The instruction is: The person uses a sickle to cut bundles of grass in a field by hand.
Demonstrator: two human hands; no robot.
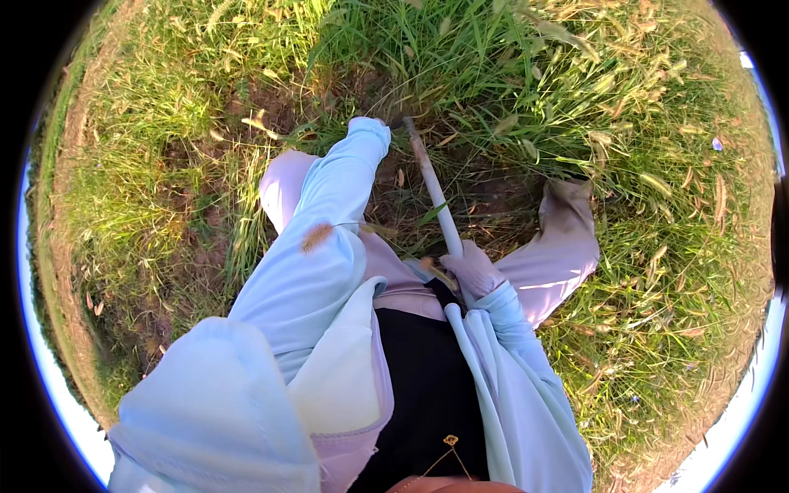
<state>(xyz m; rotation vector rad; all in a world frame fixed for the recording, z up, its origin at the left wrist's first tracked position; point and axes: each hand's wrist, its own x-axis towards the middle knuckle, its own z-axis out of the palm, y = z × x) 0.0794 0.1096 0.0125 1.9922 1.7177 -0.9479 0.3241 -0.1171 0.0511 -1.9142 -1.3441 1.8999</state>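
My right hand [473, 270], in a pale glove, is closed around a long pale pole [435, 186] in front of my lap. The pole slants forward and slightly left. Its far end is darker and soiled, and it meets shaded soil and grass, where I cannot tell if a tool head is attached. My left arm, in a light blue sleeve [336, 179], stretches forward and down into the grass. Only a sliver of my left hand [356, 121] shows past the cuff, close to green grass blades [320, 137]. Its fingers are hidden.
Tall green grass [481, 68] with bristly seed heads rises ahead and to the right. Cut or flattened stems and bare soil [265, 108] lie ahead on the left. My bent legs [548, 259] flank the pole. A brown seed head [317, 237] overlaps my left sleeve.
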